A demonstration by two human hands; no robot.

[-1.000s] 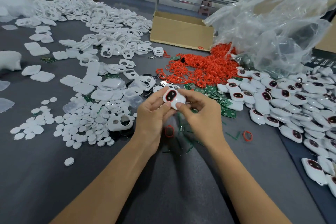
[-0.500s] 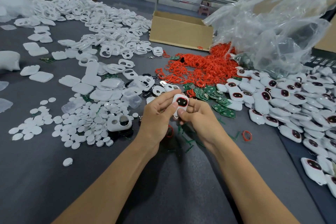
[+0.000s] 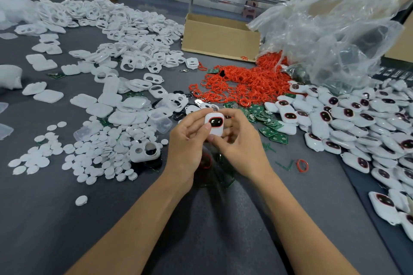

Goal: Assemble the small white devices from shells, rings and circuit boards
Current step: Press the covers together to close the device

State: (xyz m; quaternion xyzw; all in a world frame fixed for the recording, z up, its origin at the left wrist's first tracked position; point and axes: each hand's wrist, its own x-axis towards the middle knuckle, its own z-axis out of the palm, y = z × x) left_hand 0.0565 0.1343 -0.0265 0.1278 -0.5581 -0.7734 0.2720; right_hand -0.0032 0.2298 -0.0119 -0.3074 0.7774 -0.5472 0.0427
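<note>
A small white device point(image 3: 215, 124) with a red-ringed dark window is held upright above the grey table between both hands. My left hand point(image 3: 186, 140) pinches its left side with the thumb on its face. My right hand point(image 3: 240, 140) grips it from the right and from below. Behind the hands lie a heap of red rings point(image 3: 243, 82) and green circuit boards point(image 3: 268, 125). White shells point(image 3: 125, 35) cover the far left. Finished devices point(image 3: 362, 123) are piled on the right.
White round discs point(image 3: 89, 154) are scattered at the left, with one open shell point(image 3: 145, 152) among them. A cardboard box point(image 3: 220, 38) and a clear plastic bag point(image 3: 330, 29) stand at the back. A loose red ring point(image 3: 302, 165) lies right of my hands.
The device has been turned from tilted to upright between my fingers. Both hands have shifted slightly to the right, and my right hand's fingers have opened out around it.
</note>
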